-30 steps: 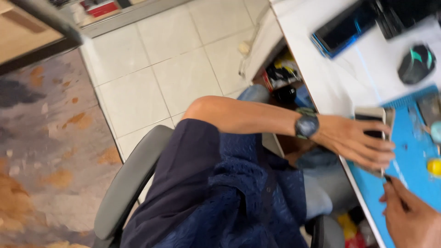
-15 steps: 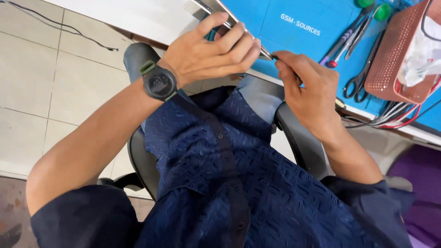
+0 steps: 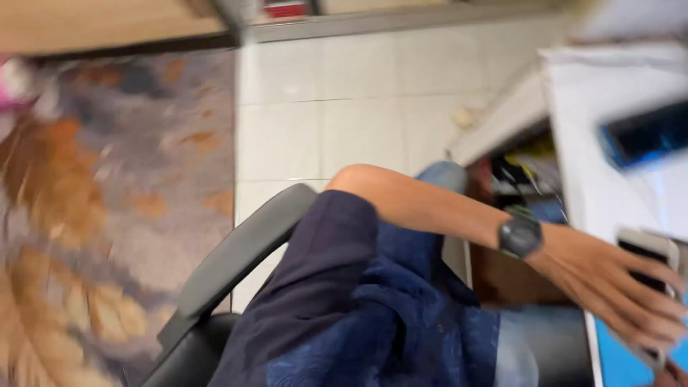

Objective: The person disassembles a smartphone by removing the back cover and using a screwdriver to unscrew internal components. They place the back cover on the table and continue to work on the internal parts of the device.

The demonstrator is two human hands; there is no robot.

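Left of the white desk point(image 3: 609, 79) lie a patterned rug point(image 3: 86, 236) and pale tiles, then a grey chair back point(image 3: 236, 265) behind the dark blue shirt. The left hand point(image 3: 616, 287), watch point(image 3: 520, 236) at its wrist, reaches onto the desk's near edge — fingers spread flat over a pale phone point(image 3: 648, 251), seemingly pinning it steady. The right hand is out of view.

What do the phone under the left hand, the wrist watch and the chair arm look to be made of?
Phone: apparently glossy dark glass in a pale frame, though blurred. Watch: matte dark grey, likely plastic or rubber. Chair arm: smooth grey moulded plastic with a soft sheen. Left hand lies over the phone.
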